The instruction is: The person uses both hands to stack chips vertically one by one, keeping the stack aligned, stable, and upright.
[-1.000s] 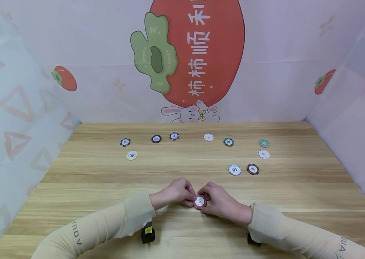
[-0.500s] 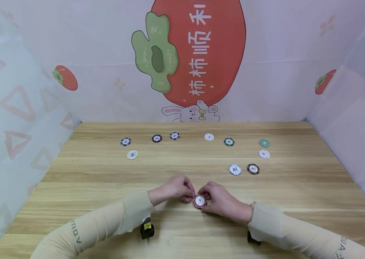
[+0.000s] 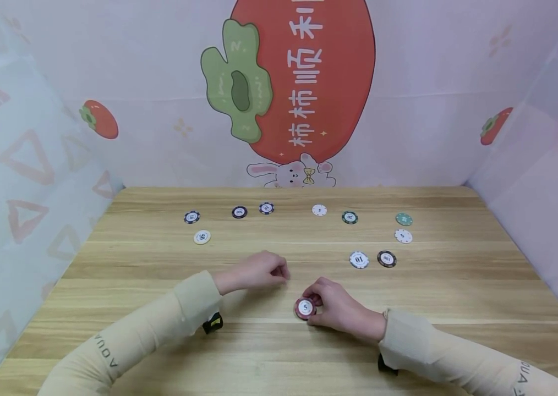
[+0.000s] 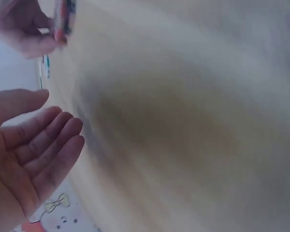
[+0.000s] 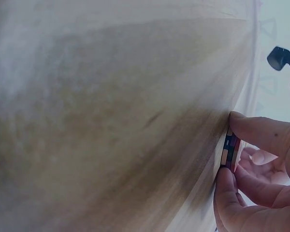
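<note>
My right hand pinches a short stack of poker chips by its edges, near the middle of the wooden table. The top chip is red with a white centre marked 5. In the right wrist view, the layered edge of the stack shows dark, beige and red bands between thumb and fingers. My left hand is apart from the stack, to its upper left. Nothing is in it; the left wrist view shows its relaxed fingers with the palm visible.
Loose chips lie farther back on the table. Nearest are a pale 10 chip and a dark 100 chip. A cream 50 chip lies at the left, a green chip at the right. A printed cloth wall stands behind.
My left hand has let go of the stack's left side and moved away, up and to the left. The right hand stays in place with the stack.
</note>
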`<state>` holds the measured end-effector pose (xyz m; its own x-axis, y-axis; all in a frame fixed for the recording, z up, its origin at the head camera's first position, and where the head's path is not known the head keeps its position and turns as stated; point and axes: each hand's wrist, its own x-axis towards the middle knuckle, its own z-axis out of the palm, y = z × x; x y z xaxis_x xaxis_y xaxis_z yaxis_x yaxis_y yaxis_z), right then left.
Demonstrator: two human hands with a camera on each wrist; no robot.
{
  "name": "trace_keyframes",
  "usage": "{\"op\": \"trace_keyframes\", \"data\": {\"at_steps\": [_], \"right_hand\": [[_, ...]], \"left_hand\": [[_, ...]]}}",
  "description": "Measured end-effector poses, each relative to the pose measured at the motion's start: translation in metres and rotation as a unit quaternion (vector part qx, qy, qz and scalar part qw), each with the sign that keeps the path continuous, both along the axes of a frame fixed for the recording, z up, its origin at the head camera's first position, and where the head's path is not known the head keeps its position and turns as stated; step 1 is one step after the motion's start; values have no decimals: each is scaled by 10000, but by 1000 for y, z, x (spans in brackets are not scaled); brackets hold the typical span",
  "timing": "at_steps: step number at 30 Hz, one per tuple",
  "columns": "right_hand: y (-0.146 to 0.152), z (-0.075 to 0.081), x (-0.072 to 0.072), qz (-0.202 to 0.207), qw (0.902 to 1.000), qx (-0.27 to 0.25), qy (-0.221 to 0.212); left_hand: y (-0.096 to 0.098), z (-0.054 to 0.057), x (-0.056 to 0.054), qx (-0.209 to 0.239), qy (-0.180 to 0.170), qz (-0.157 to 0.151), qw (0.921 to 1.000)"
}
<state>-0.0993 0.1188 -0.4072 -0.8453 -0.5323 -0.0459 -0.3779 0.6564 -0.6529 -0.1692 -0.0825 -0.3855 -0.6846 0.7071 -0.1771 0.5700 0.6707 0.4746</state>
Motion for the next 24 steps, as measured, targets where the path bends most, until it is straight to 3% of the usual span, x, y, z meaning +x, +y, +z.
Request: {"op": "trace_keyframes", "data": {"at_steps": [5, 10, 16, 24], "right_hand": [[0, 0, 0, 8, 10000, -32, 6], [-1, 1, 1, 67, 9999, -85, 30], [-1, 1, 1, 69, 9999, -106, 74], [-1, 3, 2, 74, 9999, -103, 84]], "left_hand": [[-8, 5, -10, -602, 935, -517, 9924], [-20, 7, -19, -834, 1401, -592, 9848], [-37, 8, -33, -923, 1569, -570, 9816], [-64, 12, -52, -1165, 1708, -223, 9782]]}}
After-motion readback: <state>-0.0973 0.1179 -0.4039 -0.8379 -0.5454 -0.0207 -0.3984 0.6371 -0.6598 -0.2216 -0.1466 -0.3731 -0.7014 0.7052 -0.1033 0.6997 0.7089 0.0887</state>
